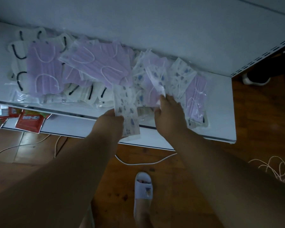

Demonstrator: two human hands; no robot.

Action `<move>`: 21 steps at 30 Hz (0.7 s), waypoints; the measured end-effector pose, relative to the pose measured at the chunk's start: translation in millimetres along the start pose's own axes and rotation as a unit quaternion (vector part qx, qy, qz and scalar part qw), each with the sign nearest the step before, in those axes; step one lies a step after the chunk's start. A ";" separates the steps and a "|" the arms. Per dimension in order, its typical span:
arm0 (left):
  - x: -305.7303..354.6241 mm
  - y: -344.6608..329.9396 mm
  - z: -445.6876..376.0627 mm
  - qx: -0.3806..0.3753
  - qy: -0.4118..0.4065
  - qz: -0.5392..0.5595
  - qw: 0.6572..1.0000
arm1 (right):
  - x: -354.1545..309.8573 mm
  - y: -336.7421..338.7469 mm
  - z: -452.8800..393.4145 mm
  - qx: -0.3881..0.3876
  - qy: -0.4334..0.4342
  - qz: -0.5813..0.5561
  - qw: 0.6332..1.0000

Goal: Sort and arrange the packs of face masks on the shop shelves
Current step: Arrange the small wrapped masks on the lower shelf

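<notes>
The left hand (pixel 111 119) is gripping a printed mask pack (pixel 127 111) by its near end, fingers curled round it, the pack jutting over the front edge of the white shelf (pixel 220 112). Just to its right, the right hand (pixel 169 112) is pinching the corner of a lilac mask pack (pixel 152 74) lying beyond its fingertips among more printed packs. Further left of the left hand, lilac packs (pixel 44 69) are lying over white packs with black loops (pixel 17 51), and red packets (pixel 30 121) are sitting on the lower shelf.
</notes>
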State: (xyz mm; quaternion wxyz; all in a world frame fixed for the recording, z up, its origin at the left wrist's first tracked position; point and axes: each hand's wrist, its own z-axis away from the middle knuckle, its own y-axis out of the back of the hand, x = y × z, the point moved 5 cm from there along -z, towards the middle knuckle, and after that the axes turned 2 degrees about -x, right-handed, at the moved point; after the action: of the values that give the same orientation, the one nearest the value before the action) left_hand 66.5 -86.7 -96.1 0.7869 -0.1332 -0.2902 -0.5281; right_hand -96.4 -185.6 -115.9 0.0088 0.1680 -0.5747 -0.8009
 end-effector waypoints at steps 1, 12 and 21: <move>1.3 -1.1 -1.1 0.006 -0.001 0.003 1.000 | -1.0 3.9 5.5 0.031 0.001 -0.051 0.998; 7.9 -16.8 -5.0 0.015 0.006 0.059 0.998 | -13.8 15.8 34.7 0.028 0.159 -0.201 0.966; 0.3 -25.1 -3.7 0.016 0.004 0.053 0.998 | 1.4 7.0 -16.3 -0.080 0.091 -0.009 0.993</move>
State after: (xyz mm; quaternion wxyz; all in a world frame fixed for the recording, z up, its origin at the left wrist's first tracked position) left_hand 44.9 -99.1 -101.2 0.8168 -0.1338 -0.2882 -0.4816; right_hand -94.5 -203.1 -114.4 0.0673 0.2440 -0.5040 -0.8258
